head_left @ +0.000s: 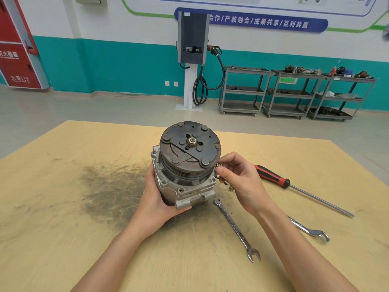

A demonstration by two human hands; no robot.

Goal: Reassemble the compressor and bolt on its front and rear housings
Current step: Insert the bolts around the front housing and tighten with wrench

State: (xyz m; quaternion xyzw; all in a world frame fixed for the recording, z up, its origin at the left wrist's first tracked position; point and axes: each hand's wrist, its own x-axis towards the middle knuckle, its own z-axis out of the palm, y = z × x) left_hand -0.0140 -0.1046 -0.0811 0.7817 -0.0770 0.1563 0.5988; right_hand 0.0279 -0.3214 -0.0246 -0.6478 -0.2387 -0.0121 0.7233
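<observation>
The compressor stands pulley-up near the middle of the worktop, tilted toward the viewer. The left hand cups its body at seven o'clock, fingers curled round it; the right hand at three o'clock pinches a small brass-coloured bolt beside the front housing's flange. Judging by this, a bolt is being started: seat it square by finger, run in all the bolts loosely, then tighten crosswise with a spanner. More bolts lie under the right hand. A dark greasy smear marks the worktop at nine o'clock. A screwdriver lies at three o'clock. Metal trolleys line the teal wall at one o'clock.
</observation>
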